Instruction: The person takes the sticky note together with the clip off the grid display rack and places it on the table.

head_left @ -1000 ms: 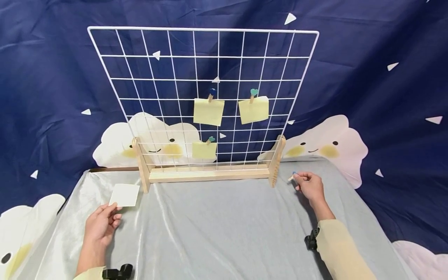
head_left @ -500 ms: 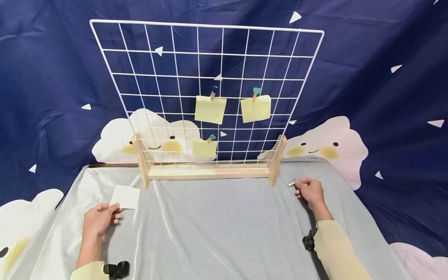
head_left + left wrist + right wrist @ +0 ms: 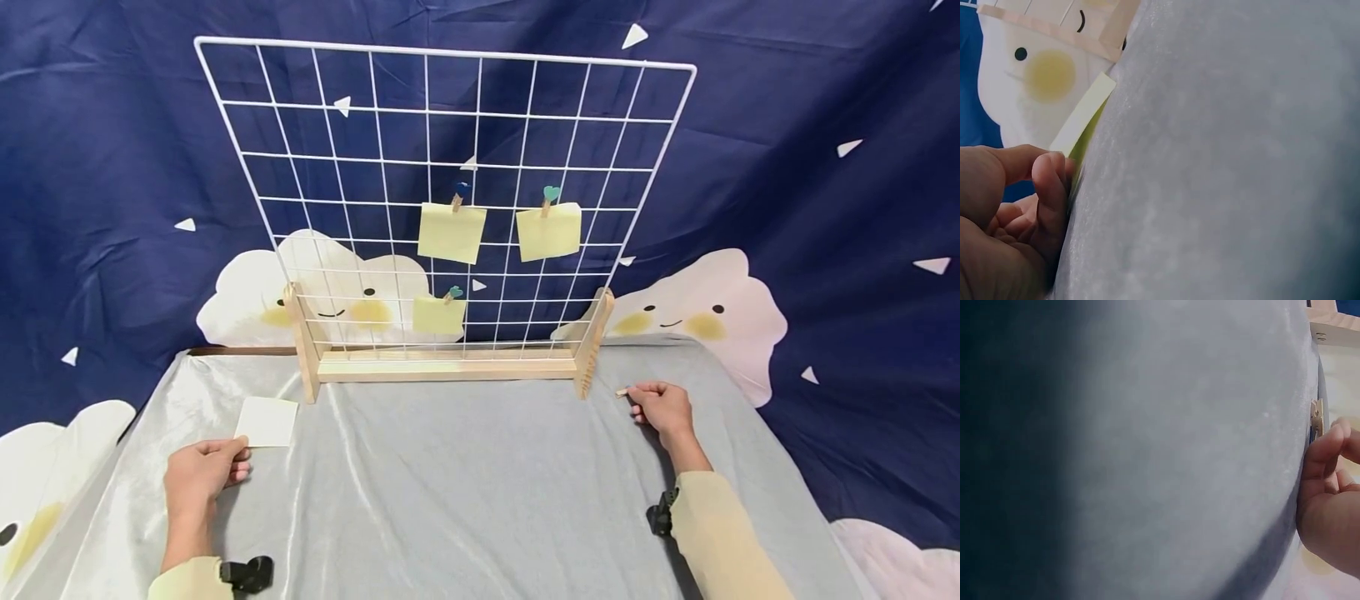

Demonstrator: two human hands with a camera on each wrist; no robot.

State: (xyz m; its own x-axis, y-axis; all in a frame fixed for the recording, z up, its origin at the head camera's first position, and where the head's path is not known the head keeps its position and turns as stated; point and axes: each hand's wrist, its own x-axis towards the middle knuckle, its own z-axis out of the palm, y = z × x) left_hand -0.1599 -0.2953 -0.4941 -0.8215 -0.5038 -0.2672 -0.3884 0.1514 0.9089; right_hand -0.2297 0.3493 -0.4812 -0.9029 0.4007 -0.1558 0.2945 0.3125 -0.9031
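My left hand point(image 3: 201, 471) pinches the near corner of a pale yellow sticky note point(image 3: 267, 422) between thumb and fingertips, low over the cloth left of the grid stand. In the left wrist view the note point(image 3: 1085, 115) juts out beyond the fingertips. To the right of the stand, my right hand point(image 3: 663, 410) holds a small wooden clothespin point(image 3: 622, 392), whose tip pokes out past the fingers. The right wrist view shows the clothespin point(image 3: 1317, 415) just ahead of the fingertips, close to the cloth; its other end is hidden.
A white wire grid point(image 3: 442, 108) stands upright in a wooden base point(image 3: 450, 371). Three notes hang on it: an upper left note point(image 3: 452, 235), an upper right note point(image 3: 548, 235) and a lower note point(image 3: 438, 317), each with a heart-topped clothespin. Grey cloth point(image 3: 450, 483) covers the table.
The right hand has come down slightly with the clothespin, and the clothespin's blue top has gone out of sight. The left hand has shifted a little left, still holding the note.
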